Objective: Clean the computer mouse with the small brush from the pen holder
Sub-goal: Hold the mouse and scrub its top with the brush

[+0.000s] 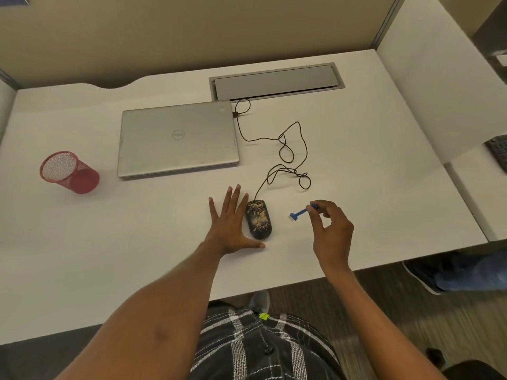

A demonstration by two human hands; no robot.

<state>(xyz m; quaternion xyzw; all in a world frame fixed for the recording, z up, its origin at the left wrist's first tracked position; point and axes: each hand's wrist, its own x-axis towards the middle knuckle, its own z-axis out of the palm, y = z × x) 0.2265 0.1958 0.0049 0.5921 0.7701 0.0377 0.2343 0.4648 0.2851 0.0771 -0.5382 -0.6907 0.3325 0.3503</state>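
Near desk front edge, mouse (pixel 259 219) lies long axis front-to-back, left hand (pixel 229 226) flat, fingers spread, against its left side; right hand (pixel 330 229) pinches brush (pixel 300 212), bristle head pointing left toward mouse, apart.

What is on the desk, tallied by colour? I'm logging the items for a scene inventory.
Red: 1, the mesh pen holder
Silver: 1, the closed laptop
Black: 1, the wired mouse, with gold speckles
Blue: 1, the small brush, held in the right hand
Total: 4
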